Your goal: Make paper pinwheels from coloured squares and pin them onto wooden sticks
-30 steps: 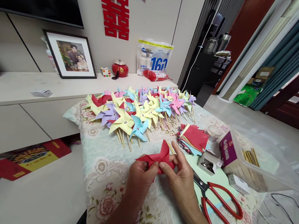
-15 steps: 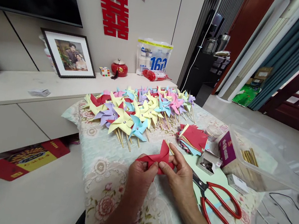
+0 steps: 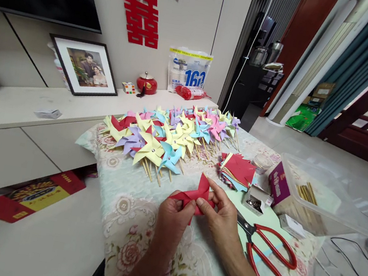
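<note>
Both of my hands pinch a red paper pinwheel (image 3: 197, 192) just above the floral tablecloth (image 3: 129, 209). My left hand (image 3: 172, 223) grips its left side, with the fingers closed on the folded paper. From the right, my right hand (image 3: 222, 217) holds the centre and right flap between thumb and fingers. Behind it lies a large heap of finished pinwheels (image 3: 170, 135) in yellow, blue, pink and purple on wooden sticks.
A stack of coloured paper squares (image 3: 238, 170) lies right of the heap. Red scissors (image 3: 265, 260) lie beside my right wrist. A small box of pins (image 3: 256, 201), a round tin (image 3: 262, 162) and a clear tub of sticks (image 3: 315, 197) stand further right.
The hands and red pinwheel stay almost where they were; the fingers shift slightly on the paper. The view has drifted a little.
</note>
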Tool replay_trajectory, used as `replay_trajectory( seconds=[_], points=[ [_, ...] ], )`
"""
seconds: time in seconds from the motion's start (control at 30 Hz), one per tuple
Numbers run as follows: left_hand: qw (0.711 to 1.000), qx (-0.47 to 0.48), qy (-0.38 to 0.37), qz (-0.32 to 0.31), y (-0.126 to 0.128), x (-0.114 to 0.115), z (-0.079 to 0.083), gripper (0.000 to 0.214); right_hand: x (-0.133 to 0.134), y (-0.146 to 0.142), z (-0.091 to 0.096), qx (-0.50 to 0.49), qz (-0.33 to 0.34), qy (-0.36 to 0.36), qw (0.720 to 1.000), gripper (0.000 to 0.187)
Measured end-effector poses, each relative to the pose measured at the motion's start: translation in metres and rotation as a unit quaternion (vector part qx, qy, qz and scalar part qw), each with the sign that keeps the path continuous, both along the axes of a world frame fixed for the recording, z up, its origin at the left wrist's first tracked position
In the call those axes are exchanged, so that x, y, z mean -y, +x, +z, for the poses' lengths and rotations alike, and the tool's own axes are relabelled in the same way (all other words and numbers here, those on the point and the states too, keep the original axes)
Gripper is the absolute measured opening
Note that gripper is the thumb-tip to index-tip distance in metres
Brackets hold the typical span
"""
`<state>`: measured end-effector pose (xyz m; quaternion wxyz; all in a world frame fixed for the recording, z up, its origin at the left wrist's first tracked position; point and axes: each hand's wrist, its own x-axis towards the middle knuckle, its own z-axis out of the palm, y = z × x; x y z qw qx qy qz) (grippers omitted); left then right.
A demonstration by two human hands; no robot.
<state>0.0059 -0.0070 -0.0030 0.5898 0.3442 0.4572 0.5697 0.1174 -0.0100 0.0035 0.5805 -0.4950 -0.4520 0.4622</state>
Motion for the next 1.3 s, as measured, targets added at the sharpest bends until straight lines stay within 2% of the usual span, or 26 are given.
replay_trajectory(
  seconds=[0.2, 0.43, 0.6, 0.73, 0.93, 1.07, 1.3],
  points=[
    [1.000, -0.002, 0.005, -0.004, -0.001, 0.000, -0.007, 0.009, 0.000, 0.000, 0.000, 0.010, -0.002, -0.002, 1.000, 0.057],
    [1.000, 0.003, 0.015, 0.010, -0.002, 0.005, -0.002, 0.010, -0.001, 0.001, -0.001, -0.006, 0.001, -0.011, 1.000, 0.058],
    [0.999, 0.044, -0.011, -0.024, -0.002, 0.004, -0.005, 0.019, -0.001, 0.004, -0.002, -0.009, 0.010, -0.005, 1.000, 0.057],
    [0.999, 0.037, 0.001, -0.027, -0.004, 0.003, -0.002, 0.018, -0.001, 0.006, 0.000, 0.023, 0.009, 0.005, 1.000, 0.058],
    [0.999, 0.009, -0.004, -0.038, -0.005, 0.000, -0.001, 0.019, 0.000, 0.005, 0.009, -0.013, 0.069, -0.018, 0.997, 0.067],
    [0.999, 0.008, -0.016, -0.029, -0.003, 0.000, -0.005, 0.016, 0.000, 0.009, 0.008, -0.022, 0.086, -0.023, 0.996, 0.072],
    [1.000, 0.016, 0.000, -0.007, -0.003, 0.002, -0.004, 0.015, -0.001, 0.012, 0.004, -0.005, 0.104, -0.006, 0.995, 0.068]
  ],
)
